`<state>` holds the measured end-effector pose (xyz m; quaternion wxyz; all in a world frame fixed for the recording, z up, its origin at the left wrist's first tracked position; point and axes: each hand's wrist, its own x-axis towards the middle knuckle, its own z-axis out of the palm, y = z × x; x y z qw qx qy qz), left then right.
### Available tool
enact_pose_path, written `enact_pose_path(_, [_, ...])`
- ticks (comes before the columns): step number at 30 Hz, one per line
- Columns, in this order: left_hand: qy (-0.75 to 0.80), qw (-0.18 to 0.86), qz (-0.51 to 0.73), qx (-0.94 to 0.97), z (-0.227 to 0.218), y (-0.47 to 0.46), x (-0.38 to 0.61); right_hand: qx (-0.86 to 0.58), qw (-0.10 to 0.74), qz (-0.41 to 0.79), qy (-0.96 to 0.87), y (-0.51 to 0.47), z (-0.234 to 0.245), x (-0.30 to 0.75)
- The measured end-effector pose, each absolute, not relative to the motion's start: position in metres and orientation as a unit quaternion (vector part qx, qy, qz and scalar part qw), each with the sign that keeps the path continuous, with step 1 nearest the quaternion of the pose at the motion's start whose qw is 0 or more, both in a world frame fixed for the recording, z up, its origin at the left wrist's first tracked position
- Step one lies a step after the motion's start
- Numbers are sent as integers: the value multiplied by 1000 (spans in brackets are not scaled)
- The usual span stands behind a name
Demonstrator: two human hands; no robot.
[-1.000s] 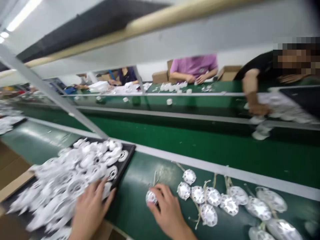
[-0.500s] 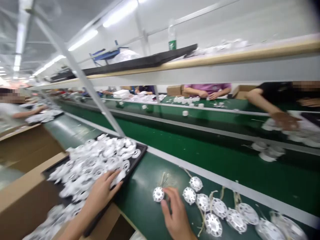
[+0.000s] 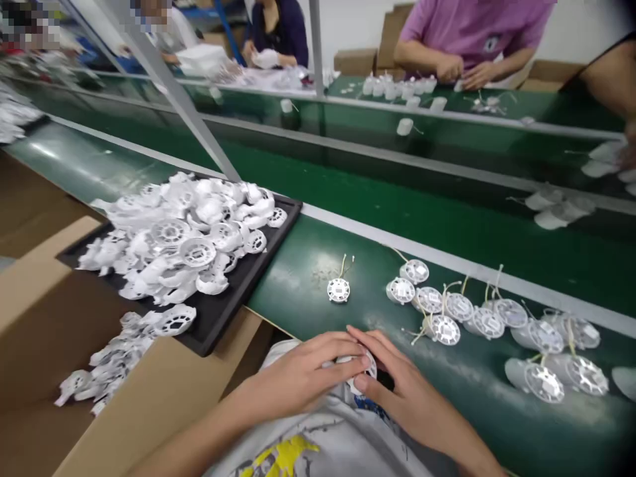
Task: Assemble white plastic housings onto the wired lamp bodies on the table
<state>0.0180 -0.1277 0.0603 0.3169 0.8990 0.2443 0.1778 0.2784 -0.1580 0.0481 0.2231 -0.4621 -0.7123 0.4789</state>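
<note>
Close to my body, at the table's front edge, my left hand and my right hand are closed around a white slotted plastic part. Fingers cover much of it, so its full shape is hidden. Beyond my hands, a single round white piece with wires sits on the green table. To the right stand several white cylindrical pieces with slotted round faces and wires. At left, a black tray carries a heap of white plastic parts.
An open cardboard box with more white parts stands below the tray. A green conveyor belt runs behind the table, with a slanted metal post at its edge. Across it, several people work, one in a pink shirt.
My left hand has left the tray and my right hand has let go of the wired piece. Both now meet on a white part near my lap. The view has tilted down.
</note>
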Motion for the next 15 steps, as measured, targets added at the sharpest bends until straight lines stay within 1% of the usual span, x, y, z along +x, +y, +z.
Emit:
enact_pose_path(2, [224,315,187,903,52,-120,8,-475,193,467,-720,-164,50,277])
enact_pose_path(3, [226,306,197,904,48,-114,3,-484,192,464,-717,-164,52,273])
enact_pose_path(4, [244,292,214,900,44,-106,0,-500,205,457,-707,-161,54,268])
enact_pose_path(6, [326,258,251,874,30,-88,-2,-551,264,411,-677,-146,56,254])
enact_pose_path(8, [417,239,264,836,12,-67,2,-589,325,324,-665,-121,53,240])
enact_pose_path(9, [445,237,258,824,3,-57,5,-596,338,282,-672,-107,49,233])
enact_pose_path(11, [461,238,232,823,-14,-43,13,-592,323,235,-700,-82,39,223])
enact_pose_path(15, [457,231,218,831,-29,-35,19,-566,249,232,-751,-59,23,217])
